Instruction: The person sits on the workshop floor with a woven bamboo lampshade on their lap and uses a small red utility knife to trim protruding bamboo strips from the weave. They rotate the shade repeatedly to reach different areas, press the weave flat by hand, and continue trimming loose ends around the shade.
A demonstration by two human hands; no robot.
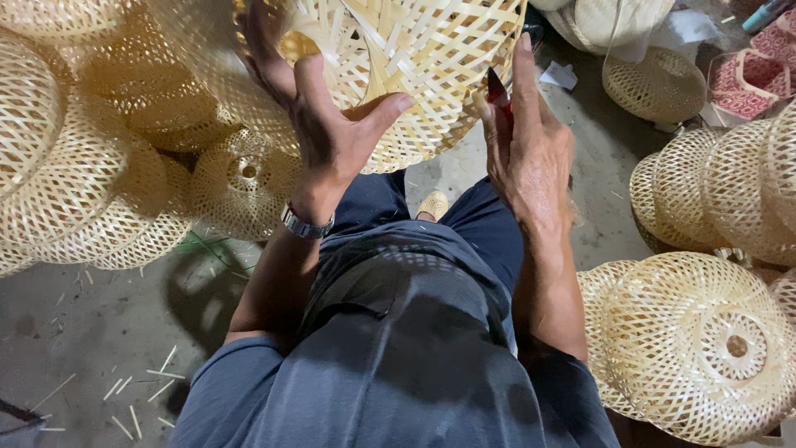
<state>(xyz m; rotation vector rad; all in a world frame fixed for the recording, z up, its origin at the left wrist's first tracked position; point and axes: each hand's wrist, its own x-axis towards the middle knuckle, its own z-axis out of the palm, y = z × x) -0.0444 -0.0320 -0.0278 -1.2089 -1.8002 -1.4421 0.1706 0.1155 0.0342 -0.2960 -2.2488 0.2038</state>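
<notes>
Dark blue shirt (398, 373) fills my lap; above it my left hand (327, 124) grips the pale woven bamboo basket (414, 58), my right hand (526, 145) pinching a red tool (500, 98) against its rim.

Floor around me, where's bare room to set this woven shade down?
Bare concrete floor lies at lower left, below the stacked shades, with scattered bamboo slivers. A second patch runs between your right hand and the right-side shades. Far left and lower right are crowded. Your left hand grips the held shade.
</notes>
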